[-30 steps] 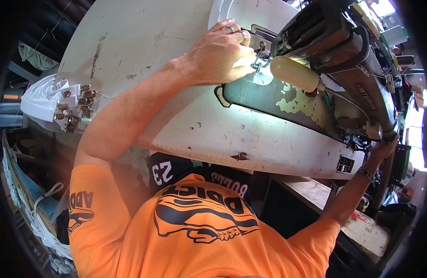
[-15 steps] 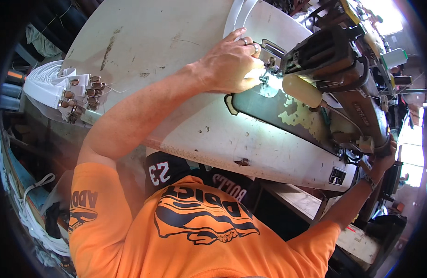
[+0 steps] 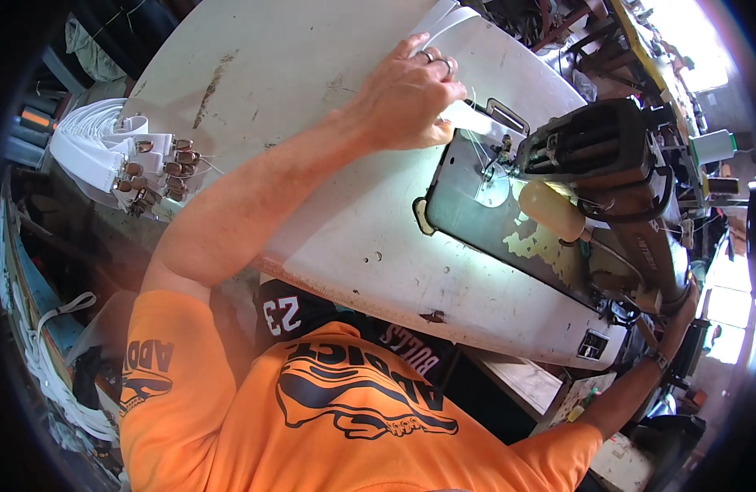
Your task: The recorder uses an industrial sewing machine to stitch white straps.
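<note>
My left hand (image 3: 415,94) is closed on a white strap (image 3: 445,18) just left of the sewing machine's needle area. The strap runs out past my fingers toward the table's far side. Thin threads (image 3: 476,148) stretch between the strap end by my fingers and the needle area. The sewing machine (image 3: 587,148) stands at the right, its metal bed plate (image 3: 464,184) lit by a lamp. At the machine's far right end, my right hand (image 3: 683,312) reaches around by the handwheel; its fingers are hidden behind the machine.
A bundle of white straps (image 3: 87,156) with metal clips (image 3: 177,168) lies at the table's left edge. The pale worktable (image 3: 312,49) is scuffed. A thread spool (image 3: 712,147) stands behind the machine. More white straps (image 3: 58,381) hang at lower left.
My left hand has drawn the strap left, away from the needle, and threads now show between them. The bed plate is more exposed. My right hand stays at the machine's end.
</note>
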Motion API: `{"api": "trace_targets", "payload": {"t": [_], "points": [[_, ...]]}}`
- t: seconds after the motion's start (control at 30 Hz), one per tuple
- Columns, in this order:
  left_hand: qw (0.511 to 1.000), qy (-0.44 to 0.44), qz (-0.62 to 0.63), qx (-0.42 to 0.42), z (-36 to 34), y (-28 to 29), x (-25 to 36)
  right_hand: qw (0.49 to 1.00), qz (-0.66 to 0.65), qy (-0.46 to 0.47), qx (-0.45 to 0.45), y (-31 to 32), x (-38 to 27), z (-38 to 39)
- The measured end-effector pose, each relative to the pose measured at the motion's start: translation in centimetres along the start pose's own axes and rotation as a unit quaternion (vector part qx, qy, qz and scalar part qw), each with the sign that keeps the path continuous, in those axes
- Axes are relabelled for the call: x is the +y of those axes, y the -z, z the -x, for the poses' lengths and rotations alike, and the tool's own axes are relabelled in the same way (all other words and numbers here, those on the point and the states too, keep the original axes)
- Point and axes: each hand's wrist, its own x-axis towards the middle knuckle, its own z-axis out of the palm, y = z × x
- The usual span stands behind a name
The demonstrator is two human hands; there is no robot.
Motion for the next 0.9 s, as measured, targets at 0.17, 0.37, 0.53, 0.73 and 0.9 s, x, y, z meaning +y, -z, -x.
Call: {"api": "trace_targets", "payload": {"t": [0.17,0.37,0.53,0.73,0.9], "points": [[1.0,0.0,0.007,0.03,-0.3,-0.1,-0.4,0.993,-0.085,0.067,0.05,-0.4,2.3,0.4],[0.998,0.028,0.057,0.01,0.9,0.1,-2.0,0.957,0.171,0.188,0.139,-3.7,-0.9,4.1],[0.996,0.028,0.082,0.0,0.1,0.2,-1.3,0.839,0.175,0.463,0.228,-14.7,-2.2,22.2],[0.987,0.029,0.153,-0.037,0.4,0.6,-2.7,0.836,0.17,0.507,-0.12,-30.0,-10.6,28.0],[0.99,0.057,0.12,-0.057,0.1,0.9,-1.8,0.855,0.24,0.411,-0.207,-36.2,-7.4,20.3]]}}
